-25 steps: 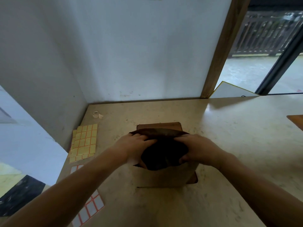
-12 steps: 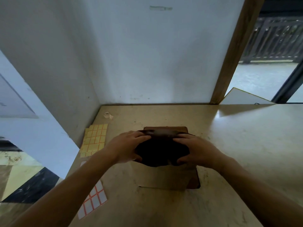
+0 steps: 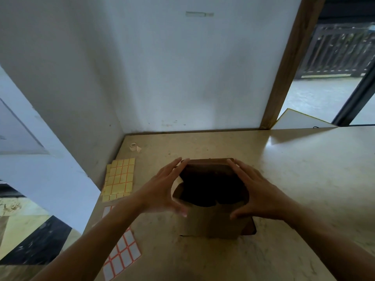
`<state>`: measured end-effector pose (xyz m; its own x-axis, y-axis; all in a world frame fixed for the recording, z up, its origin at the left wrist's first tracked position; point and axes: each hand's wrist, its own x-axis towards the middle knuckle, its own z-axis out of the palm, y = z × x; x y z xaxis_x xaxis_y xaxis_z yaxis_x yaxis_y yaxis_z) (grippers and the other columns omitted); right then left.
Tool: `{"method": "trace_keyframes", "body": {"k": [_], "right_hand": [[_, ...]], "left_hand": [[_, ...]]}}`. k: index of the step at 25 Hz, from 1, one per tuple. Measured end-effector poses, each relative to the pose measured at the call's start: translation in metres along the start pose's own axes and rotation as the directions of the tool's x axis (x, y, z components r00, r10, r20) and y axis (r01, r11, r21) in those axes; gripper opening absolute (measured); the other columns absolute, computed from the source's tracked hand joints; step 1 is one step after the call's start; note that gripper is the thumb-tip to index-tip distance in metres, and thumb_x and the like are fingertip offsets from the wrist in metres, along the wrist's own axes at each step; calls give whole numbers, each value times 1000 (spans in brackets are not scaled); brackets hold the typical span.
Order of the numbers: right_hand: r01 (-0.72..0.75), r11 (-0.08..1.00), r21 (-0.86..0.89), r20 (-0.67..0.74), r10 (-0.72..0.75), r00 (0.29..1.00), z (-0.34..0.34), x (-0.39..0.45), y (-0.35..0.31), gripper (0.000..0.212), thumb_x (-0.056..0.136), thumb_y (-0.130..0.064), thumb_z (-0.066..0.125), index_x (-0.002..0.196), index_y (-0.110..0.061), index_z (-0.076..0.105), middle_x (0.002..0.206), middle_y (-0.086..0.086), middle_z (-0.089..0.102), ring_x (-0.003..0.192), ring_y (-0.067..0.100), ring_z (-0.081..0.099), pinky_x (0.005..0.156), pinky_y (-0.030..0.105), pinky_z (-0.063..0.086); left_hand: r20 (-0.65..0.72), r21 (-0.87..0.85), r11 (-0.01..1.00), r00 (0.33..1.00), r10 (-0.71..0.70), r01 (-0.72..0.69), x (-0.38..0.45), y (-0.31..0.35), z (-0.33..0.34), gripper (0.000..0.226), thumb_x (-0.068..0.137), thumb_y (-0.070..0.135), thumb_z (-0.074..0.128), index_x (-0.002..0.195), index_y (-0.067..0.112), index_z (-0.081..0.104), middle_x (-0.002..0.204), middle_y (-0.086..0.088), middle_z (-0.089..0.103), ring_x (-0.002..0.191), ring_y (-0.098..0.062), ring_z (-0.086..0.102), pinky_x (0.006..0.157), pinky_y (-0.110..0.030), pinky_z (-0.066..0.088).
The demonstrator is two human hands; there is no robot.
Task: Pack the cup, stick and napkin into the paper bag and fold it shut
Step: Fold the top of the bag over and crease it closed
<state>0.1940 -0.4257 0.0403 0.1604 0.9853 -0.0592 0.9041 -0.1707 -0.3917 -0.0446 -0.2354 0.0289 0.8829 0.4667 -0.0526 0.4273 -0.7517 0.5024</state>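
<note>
Here the bag (image 3: 213,222) stands upright near the middle of the table (image 3: 294,189), its mouth wide open and dark inside; whether the cup, stick and napkin are in it cannot be told, since the inside is black and none of them lies on the table in view. So the step in hand looks to be the closing: the mouth is being gathered, but no fold is made yet. The left hand (image 3: 162,191) lies flat against the bag's left side, fingers spread and reaching to the far rim, thumb at the near face. The right hand (image 3: 257,193) mirrors it on the right side. Both hands are spread wide, pressing the paper between them rather than pinching it. The left side panel already creases inward.

Next, I judge, the sides need pushing in so the far and near rims meet, then the top must be creased flat and rolled down toward the near face. The paper looks thin and will buckle if squeezed unevenly.

A dark tray (image 3: 248,228) shows under the bag at its near right corner. To the left, sticker sheets (image 3: 119,182) lie near the table's left edge, more of them (image 3: 121,254) nearer the person, and a small tape roll (image 3: 134,147) sits by the far left corner. The wall (image 3: 162,78) closes the far side, well apart from the bag. The right of the table is bare, so there is ample room for folding.
</note>
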Motion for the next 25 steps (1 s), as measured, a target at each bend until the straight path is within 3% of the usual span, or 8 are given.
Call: {"method": "trace_keyframes", "body": {"k": [3,5,8,11,15,18,21,25], "right_hand": [[-27,993,-114,-71,18,997,6,2,5,119,64,-60,74,146,-46,-11,148,-10,24,128,13,30,99,30,41],[-55,991,-119,-141,38,989,8,2,10,97,73,-50,72,149,-41,12,134,-10,42,118,11,40,90,23,42],[-50,999,-11,-175,47,983,9,5,15,38,82,-42,67,118,-39,55,110,-19,51,106,7,49,79,17,39],[-68,986,152,-120,87,989,12,8,15,11,86,-37,64,95,-37,57,96,-19,61,89,3,61,76,20,51],[-83,956,280,-57,103,993,20,15,16,12,92,-35,57,101,-29,61,90,-12,69,76,3,65,72,31,57],[-144,972,186,-45,155,987,30,20,17,28,95,-38,49,122,-36,53,109,-9,61,94,8,59,77,23,52],[-34,978,-204,-230,-14,973,48,23,12,35,93,-43,44,127,-43,50,124,-7,52,114,19,46,88,35,47],[122,941,-315,-219,-197,956,68,24,2,38,88,-54,39,112,-36,61,105,-13,66,93,14,60,75,32,49]], "left_hand": [[-73,-83,997,997,-3,-3,8,-2,6,123,61,43,86,145,52,-3,151,10,30,136,-15,32,111,-44,31],[-112,-109,994,994,-8,-4,12,-6,8,108,67,38,83,145,52,9,135,12,49,122,-10,47,105,-39,41],[-126,-60,997,991,44,-52,14,-12,12,71,78,37,74,139,42,37,116,17,57,104,0,55,93,-29,49],[-104,-45,994,990,94,-99,14,-12,18,33,88,32,65,120,32,58,104,19,58,91,7,54,81,-15,43],[-94,-225,974,995,15,-36,15,-10,29,16,93,25,58,109,28,61,91,18,62,82,6,59,69,-9,45],[-52,-372,923,991,-124,96,19,-6,36,21,96,23,54,116,27,59,94,21,60,84,6,62,72,-12,50],[-100,-236,954,972,-214,186,28,-4,46,16,94,28,52,107,29,62,95,9,60,87,-7,57,75,-26,49],[-101,63,961,960,-262,269,35,-6,56,24,92,42,46,103,31,63,96,4,50,89,-13,46,80,-31,45]]}}
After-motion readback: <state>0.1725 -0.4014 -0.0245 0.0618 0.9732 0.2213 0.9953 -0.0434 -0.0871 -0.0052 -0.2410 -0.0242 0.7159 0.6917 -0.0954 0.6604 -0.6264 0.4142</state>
